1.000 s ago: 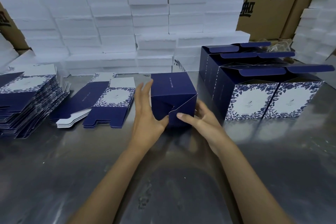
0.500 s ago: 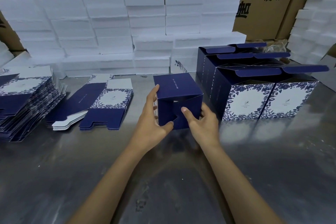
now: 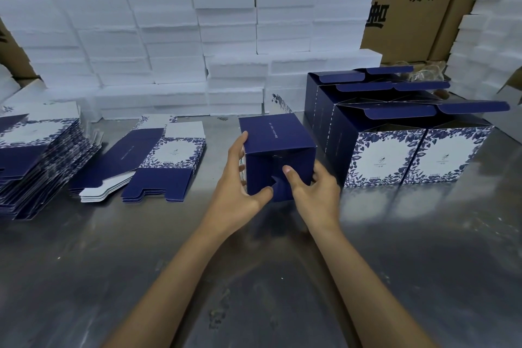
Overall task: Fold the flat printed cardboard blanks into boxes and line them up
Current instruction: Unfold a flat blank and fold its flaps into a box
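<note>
A dark blue box (image 3: 275, 138) lies on its side on the metal table (image 3: 254, 277), its bottom flaps facing me. My left hand (image 3: 236, 192) grips its left side, thumb on a lower flap. My right hand (image 3: 313, 192) holds the right side, with its thumb pressing a flap inward at the middle. Several folded boxes (image 3: 409, 150) with blue floral fronts and raised lids stand in rows to the right. A small pile of flat blanks (image 3: 158, 161) lies to the left, and a tall stack of blanks (image 3: 34, 161) sits at the far left.
White foam blocks (image 3: 175, 45) are stacked along the back of the table. Brown shipping cartons (image 3: 409, 3) stand behind them. More foam (image 3: 485, 37) rises at the right edge.
The bottom flaps have been folded further in and now overlap. My right thumb has moved onto the middle of the box's bottom, and my left thumb holds a lower flap.
</note>
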A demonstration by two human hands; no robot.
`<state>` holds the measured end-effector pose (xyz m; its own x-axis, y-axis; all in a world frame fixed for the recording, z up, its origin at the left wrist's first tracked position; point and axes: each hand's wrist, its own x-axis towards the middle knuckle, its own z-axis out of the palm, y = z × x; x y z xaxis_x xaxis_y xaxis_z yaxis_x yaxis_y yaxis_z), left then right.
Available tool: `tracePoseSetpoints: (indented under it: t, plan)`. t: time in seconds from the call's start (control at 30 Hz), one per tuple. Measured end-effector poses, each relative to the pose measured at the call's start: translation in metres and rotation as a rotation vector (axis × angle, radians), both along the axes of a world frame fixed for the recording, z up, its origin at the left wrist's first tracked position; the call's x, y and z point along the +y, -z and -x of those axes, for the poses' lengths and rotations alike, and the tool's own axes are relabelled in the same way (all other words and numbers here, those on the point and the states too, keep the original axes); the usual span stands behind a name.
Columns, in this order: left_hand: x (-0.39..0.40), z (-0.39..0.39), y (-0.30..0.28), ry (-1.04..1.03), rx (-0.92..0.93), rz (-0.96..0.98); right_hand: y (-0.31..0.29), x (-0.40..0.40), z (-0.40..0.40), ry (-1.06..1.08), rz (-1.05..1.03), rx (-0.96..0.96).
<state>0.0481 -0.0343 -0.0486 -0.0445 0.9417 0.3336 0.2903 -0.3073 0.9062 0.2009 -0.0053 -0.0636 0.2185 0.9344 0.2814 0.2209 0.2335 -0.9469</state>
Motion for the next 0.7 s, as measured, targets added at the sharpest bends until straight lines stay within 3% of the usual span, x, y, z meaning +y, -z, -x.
tracePoseSetpoints:
  t: [0.13,0.3,0.5,0.7]
  plan:
    - [-0.002,0.000,-0.004,-0.005,-0.067,0.015,0.000,0.001,-0.003,-0.093,0.045,0.037]
    - [-0.005,0.002,-0.016,-0.035,-0.270,0.148,-0.016,-0.006,-0.001,-0.277,0.088,0.320]
    - [0.003,0.012,-0.013,-0.194,-0.364,0.345,-0.027,-0.009,-0.005,-0.129,0.122,0.357]
    - [-0.001,0.014,-0.017,-0.029,-0.415,0.400,-0.031,-0.012,-0.006,-0.085,0.039,0.323]
